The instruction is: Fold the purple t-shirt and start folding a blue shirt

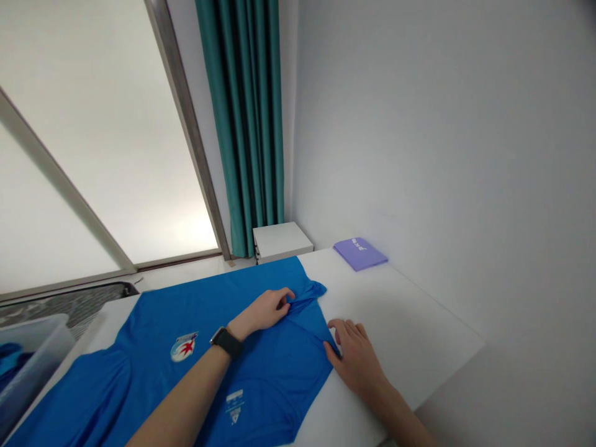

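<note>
A clear plastic bin (30,366) sits at the lower left, just beside the table, with blue cloth (10,366) inside (how much is hard to tell, since the frame cuts it off). The blue shirt (223,347) lies flat on the white table (410,316), its collar toward the far side and its body running down and left, past the table's near-left edge and out of frame. The left hand (263,312), with a black watch (226,342) on its wrist, is clamped on the collar, fingers and thumb pinched together on the fabric. The right hand (356,360) is open, fingers apart, its fingertips (336,332) touching the shirt's right edge. Between that edge and the table's right edge lies a wide stretch of white top. A purple pad (359,253) rests at the far edge, near the collar.
</note>
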A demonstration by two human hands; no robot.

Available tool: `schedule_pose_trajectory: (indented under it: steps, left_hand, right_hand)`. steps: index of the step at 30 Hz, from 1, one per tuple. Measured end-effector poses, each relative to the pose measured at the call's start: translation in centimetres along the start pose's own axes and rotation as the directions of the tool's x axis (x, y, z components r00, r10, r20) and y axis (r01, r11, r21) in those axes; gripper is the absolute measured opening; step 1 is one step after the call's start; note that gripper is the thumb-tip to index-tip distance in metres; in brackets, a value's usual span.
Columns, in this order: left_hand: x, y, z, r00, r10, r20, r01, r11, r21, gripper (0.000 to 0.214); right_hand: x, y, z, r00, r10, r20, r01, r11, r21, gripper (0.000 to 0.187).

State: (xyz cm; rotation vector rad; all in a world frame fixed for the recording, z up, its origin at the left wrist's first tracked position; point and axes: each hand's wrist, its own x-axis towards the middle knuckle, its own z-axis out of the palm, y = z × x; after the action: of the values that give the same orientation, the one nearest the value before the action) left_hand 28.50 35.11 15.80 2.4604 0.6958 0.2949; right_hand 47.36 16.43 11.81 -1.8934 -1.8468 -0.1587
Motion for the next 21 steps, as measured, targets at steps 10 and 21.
schedule_pose_trajectory:
  steps: [10,21]
  left_hand:
    - [0.4,0.3,0.6,0.989,-0.108,-0.099,0.066,0.932,-0.356,0.023]
    - [-0.2,0.0,-0.2,0.997,-0.071,-0.033,0.075,0.99,0.12,0.022]
  right_hand:
    - [-1.2,-1.2,0.4,0.998,0.042,-0.051,-0.042,0.999,0.001,0.023]
    - [-1.2,-1.3,0.2,0.992,0.095,-0.088,-0.103,0.991,-0.086,0.008]
